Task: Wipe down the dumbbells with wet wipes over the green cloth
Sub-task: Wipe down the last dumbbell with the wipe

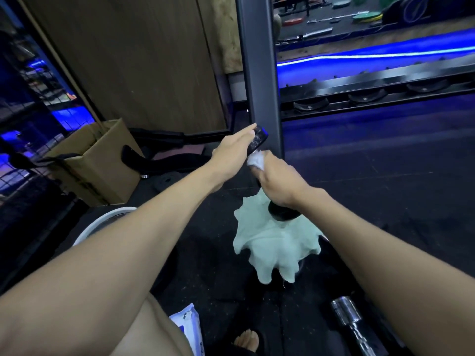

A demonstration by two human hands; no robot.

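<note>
Biggest risk: the dumbbell (259, 160) stands tilted on its lower head (284, 211), which rests on the green cloth (275, 242). I judge it could tip or roll off if my steadying slackens, since the cloth is bunched and soft under it.
Second risk: my left hand (236, 150) only lies flat against the upper head (258, 140), fingers straight, not wrapped round it. A hard stroke could push the head out from under my palm.
Third risk: my right hand (277, 181) is clenched round the handle with the wet wipe (255, 160) bunched at its top. Wetness there may let my grip slide, I think.
Smaller risk: a chrome dumbbell (349, 322) lies on the floor near my right forearm, and my foot (248, 340) is just below the cloth; a fall would land close to both.
Floor: dark rubber matting (385, 176), speckled.
Room: a gym, with a black rack upright (259, 73) just behind the dumbbell, a wooden panel (133, 60), a cardboard box (100, 160) to the left, blue strip lighting (372, 55).
Small things: a wipes packet (187, 327) near my knee, a white rim (102, 222) partly hidden by my left arm.
</note>
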